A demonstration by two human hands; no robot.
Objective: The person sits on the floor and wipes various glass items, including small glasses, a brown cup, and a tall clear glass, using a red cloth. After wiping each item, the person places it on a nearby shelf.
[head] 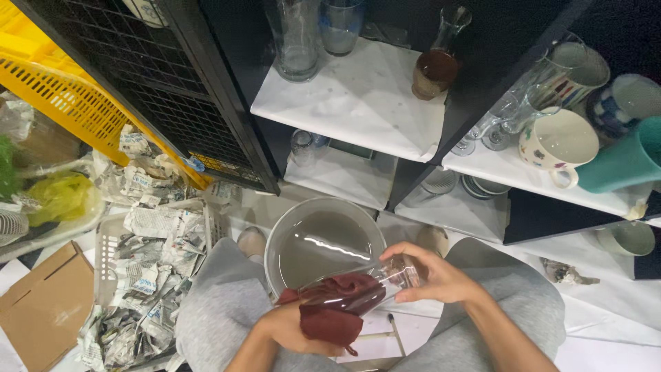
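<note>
Head view looks down on you seated on the floor before a black shelf unit (475, 83) with white-lined shelves, its lower edges jutting just above your knees. On the right shelf stand a teal cup (623, 162), a white mug (561, 145) and stemmed glasses (496, 127); on the middle shelf are tall clear glasses (297, 38) and a brown-bottomed carafe (435, 65). At your left, a yellow crate (62, 96) sits behind a heap of crumpled newspaper (148, 248) and a flat piece of cardboard (45, 303). Between your knees is a round basin (323, 241) of water, just beyond your hands. Your right hand (441, 275) has its grip closed around the base end of a clear drinking glass (365, 286), held on its side over the basin's near rim. Your left hand (292, 331) pinches a dark red cloth (337, 310), part of it pushed into the glass's mouth. You look to be midway through wiping this one glass; many pieces already stand on the shelves, and how many are left you cannot tell from here. Open room is tight: basin ahead, knees either side, shelf edge above, so the clearest space lies straight up and toward your lap.
</note>
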